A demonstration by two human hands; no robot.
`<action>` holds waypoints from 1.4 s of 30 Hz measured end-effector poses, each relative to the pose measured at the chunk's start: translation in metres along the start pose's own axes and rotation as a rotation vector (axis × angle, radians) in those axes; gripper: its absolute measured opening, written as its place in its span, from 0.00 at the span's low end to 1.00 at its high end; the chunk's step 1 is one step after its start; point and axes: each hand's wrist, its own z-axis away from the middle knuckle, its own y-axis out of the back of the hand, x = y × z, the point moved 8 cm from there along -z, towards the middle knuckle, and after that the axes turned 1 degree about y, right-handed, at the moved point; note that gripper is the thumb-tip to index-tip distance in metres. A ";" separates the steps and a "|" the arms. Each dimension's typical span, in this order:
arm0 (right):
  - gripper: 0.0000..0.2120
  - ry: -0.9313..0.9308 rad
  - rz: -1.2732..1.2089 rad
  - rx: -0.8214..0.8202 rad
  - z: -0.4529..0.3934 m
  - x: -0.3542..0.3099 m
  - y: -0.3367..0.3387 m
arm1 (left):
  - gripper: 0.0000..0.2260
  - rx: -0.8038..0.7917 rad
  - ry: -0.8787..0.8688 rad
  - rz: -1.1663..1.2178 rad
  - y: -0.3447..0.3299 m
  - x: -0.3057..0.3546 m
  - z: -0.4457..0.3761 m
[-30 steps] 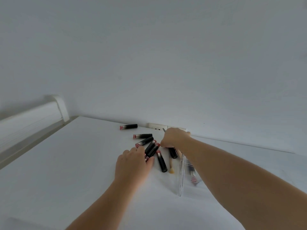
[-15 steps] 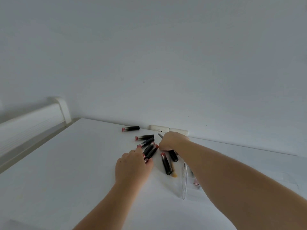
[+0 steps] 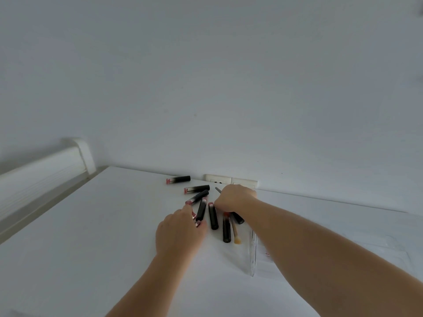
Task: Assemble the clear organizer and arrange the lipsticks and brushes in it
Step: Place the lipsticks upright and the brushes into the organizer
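Note:
Several black lipsticks [image 3: 213,216] with pink ends lie scattered on the white table [image 3: 91,236]. One lipstick [image 3: 178,179] lies apart near the wall. My left hand [image 3: 179,234] rests palm down, its fingertips on the pink ends of two lipsticks; a grip is not clear. My right hand [image 3: 235,200] is closed among the lipsticks, and a thin grey brush handle [image 3: 218,190] sticks out of it. A beige-tipped brush [image 3: 236,234] lies beside a lipstick. A clear organizer part [image 3: 253,255] stands on edge under my right forearm, partly hidden.
A white wall socket [image 3: 231,180] sits at the table's back edge behind my right hand. A white ribbed rail [image 3: 41,170] runs along the left. Faint clear plastic [image 3: 389,245] lies on the table at the right.
My right hand has drawn slightly toward me with the grey handle in it. The lipsticks beside it have spread apart. My left hand has barely moved.

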 end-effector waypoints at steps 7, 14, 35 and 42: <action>0.12 0.043 0.049 0.038 -0.003 -0.006 -0.002 | 0.13 0.013 -0.046 0.003 -0.001 0.007 -0.003; 0.14 0.071 0.084 0.055 -0.002 -0.009 -0.004 | 0.12 -0.014 -0.051 -0.111 -0.001 0.014 -0.012; 0.09 0.169 -0.033 0.093 0.004 -0.017 0.007 | 0.10 0.027 -0.020 -0.170 -0.001 0.009 -0.007; 0.07 0.149 0.026 0.003 0.000 -0.010 0.021 | 0.09 0.044 -0.002 -0.103 0.001 0.006 -0.008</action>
